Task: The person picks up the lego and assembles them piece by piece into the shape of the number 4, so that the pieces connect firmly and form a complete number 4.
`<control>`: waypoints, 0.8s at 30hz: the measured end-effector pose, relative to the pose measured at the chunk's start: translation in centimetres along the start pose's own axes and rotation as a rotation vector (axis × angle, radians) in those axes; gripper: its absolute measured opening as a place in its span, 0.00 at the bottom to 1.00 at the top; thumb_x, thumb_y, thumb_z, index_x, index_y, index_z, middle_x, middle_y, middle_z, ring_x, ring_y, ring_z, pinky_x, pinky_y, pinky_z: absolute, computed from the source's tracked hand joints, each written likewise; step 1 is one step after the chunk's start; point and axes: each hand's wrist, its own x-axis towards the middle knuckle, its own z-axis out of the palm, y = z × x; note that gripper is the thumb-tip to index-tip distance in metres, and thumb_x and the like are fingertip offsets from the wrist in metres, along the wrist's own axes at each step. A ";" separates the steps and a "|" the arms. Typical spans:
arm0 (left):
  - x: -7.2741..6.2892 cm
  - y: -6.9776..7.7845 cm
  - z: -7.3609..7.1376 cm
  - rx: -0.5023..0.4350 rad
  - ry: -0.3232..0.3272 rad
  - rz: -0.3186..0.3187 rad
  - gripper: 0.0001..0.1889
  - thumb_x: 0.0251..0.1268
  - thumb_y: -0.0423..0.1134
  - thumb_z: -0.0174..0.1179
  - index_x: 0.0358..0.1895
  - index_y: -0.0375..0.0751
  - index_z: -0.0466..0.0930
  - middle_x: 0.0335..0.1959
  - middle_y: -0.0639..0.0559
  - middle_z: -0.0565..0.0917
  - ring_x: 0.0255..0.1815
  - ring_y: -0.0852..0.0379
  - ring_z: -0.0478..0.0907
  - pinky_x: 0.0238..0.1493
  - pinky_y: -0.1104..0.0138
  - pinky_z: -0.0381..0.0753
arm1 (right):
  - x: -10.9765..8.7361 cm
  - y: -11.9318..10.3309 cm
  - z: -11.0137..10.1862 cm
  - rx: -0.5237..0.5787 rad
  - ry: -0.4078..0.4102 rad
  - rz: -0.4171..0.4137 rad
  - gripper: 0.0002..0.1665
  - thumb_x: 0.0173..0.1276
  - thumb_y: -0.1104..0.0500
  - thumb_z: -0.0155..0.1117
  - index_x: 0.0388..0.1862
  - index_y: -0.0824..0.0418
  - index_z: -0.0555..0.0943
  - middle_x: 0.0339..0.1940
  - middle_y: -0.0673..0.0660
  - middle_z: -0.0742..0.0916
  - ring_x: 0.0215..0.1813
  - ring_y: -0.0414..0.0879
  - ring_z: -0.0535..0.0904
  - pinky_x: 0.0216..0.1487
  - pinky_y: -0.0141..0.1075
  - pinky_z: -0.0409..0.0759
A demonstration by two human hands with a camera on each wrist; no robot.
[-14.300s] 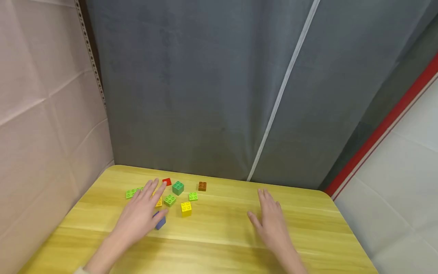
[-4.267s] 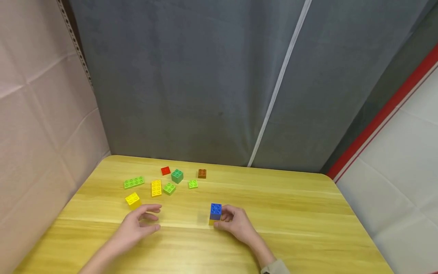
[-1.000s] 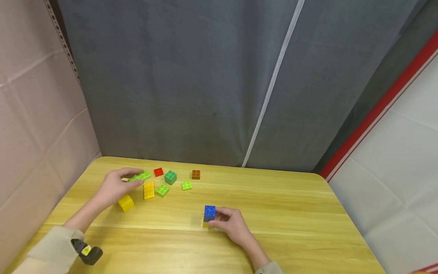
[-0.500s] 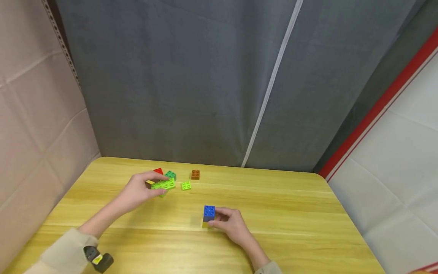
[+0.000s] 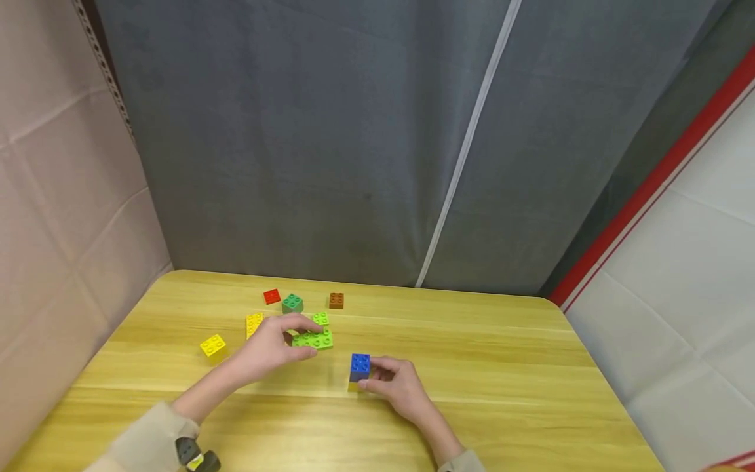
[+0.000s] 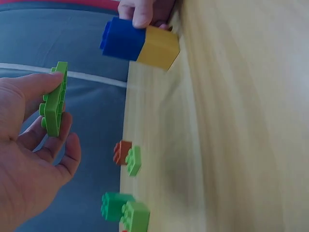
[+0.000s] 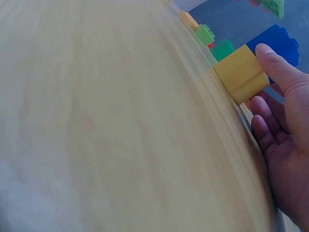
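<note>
My left hand point(image 5: 268, 349) pinches a long lime-green toy brick point(image 5: 314, 339) between thumb and fingers. In the left wrist view that brick point(image 6: 55, 104) is off the table, studs turned toward the palm side. To its right, a blue brick point(image 5: 360, 366) sits on top of a yellow brick point(image 5: 354, 387), and this stack stands upright on the table. My right hand point(image 5: 402, 388) holds the stack from the right, its thumb on the near side. The right wrist view shows the thumb near the seam between the yellow brick point(image 7: 241, 75) and the blue brick point(image 7: 275, 46).
Loose bricks lie on the wooden table point(image 5: 501, 380): red point(image 5: 272, 297), dark green point(image 5: 292, 303), brown point(image 5: 336, 301), small lime point(image 5: 320, 318), long yellow point(image 5: 254, 323), yellow block point(image 5: 213, 347). A green brick point(image 6: 136, 217) is hidden from the head view. A grey curtain point(image 5: 330, 164) hangs behind.
My left hand has lifted the long lime-green brick from the back left and carried it right, close to the stack. The right hand still holds the blue and yellow stack in place.
</note>
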 end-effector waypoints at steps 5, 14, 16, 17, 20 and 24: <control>0.3 0.0 1.4 -0.025 -0.025 0.029 0.17 0.58 0.33 0.75 0.52 0.44 0.88 0.47 0.55 0.85 0.48 0.52 0.78 0.42 0.67 0.82 | 0.0 -0.1 0.1 0.008 0.000 0.000 0.25 0.59 0.59 0.81 0.54 0.66 0.87 0.31 0.50 0.87 0.33 0.42 0.80 0.35 0.32 0.80; 0.8 0.5 3.3 -0.022 -0.059 0.068 0.17 0.58 0.34 0.75 0.51 0.45 0.88 0.47 0.56 0.86 0.48 0.54 0.79 0.42 0.67 0.81 | 0.2 -0.2 0.3 0.023 -0.005 0.006 0.23 0.60 0.62 0.80 0.54 0.63 0.88 0.32 0.52 0.87 0.33 0.41 0.79 0.35 0.30 0.79; 0.9 0.5 3.7 -0.025 -0.063 0.078 0.16 0.58 0.34 0.75 0.51 0.45 0.89 0.47 0.55 0.86 0.47 0.55 0.79 0.41 0.68 0.80 | 0.0 -0.7 0.3 0.023 -0.004 0.009 0.22 0.60 0.63 0.79 0.54 0.64 0.87 0.33 0.52 0.87 0.33 0.41 0.79 0.34 0.30 0.78; 0.9 0.5 3.9 -0.026 -0.066 0.079 0.16 0.57 0.34 0.76 0.50 0.45 0.89 0.47 0.55 0.87 0.47 0.55 0.79 0.41 0.68 0.80 | 0.0 -1.1 0.3 0.021 -0.006 0.011 0.22 0.60 0.64 0.79 0.54 0.65 0.87 0.32 0.53 0.87 0.33 0.42 0.79 0.34 0.30 0.78; 1.1 0.5 4.4 -0.032 -0.079 0.067 0.16 0.57 0.35 0.76 0.50 0.48 0.89 0.47 0.58 0.87 0.47 0.55 0.79 0.41 0.68 0.79 | -0.3 -2.1 0.2 0.018 -0.008 0.015 0.22 0.59 0.66 0.79 0.53 0.67 0.87 0.32 0.56 0.87 0.33 0.43 0.79 0.34 0.29 0.78; 1.3 0.5 5.0 -0.034 -0.093 0.057 0.16 0.57 0.34 0.76 0.50 0.48 0.90 0.47 0.60 0.86 0.48 0.55 0.77 0.40 0.68 0.79 | -0.3 -2.1 0.2 0.022 -0.007 0.023 0.23 0.60 0.65 0.79 0.54 0.66 0.87 0.33 0.56 0.87 0.33 0.43 0.79 0.35 0.29 0.78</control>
